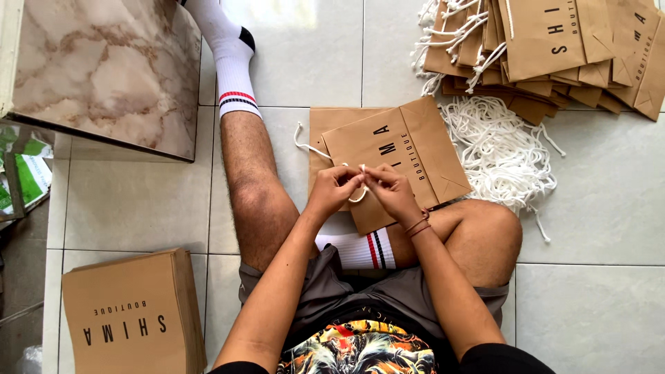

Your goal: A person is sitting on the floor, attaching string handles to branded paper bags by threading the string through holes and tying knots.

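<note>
1. Stack of flat brown paper bags [131, 315] sits at about eight o'clock from where I watch, squared up on the tiled floor [596, 208], well apart from both hands.
2. Up at ten o'clock I see a marbled slab [104, 69], with a leg in a white sock [232, 59] stretched out beside it.
3. At the centre my left hand [334, 190] is closed, its fingertips pinching the end of a white cord [360, 181].
4. Touching it at three o'clock, my right hand [389, 190] is closed too, pinching the same cord end from the other side.
5. Both hands work over the near edge of a brown paper bag [398, 163], which lies flat on another bag; a loop of cord trails out at its nine o'clock side.
6. I judge this is the knotting or threading of a handle; the next move calls for a steady pinch and a clean pull, without tearing the paper.
7. A loose heap of white cords [499, 156] lies at two o'clock.
8. Behind it, at one o'clock, bags with handles fitted [554, 48] fan out in a pile.
</note>
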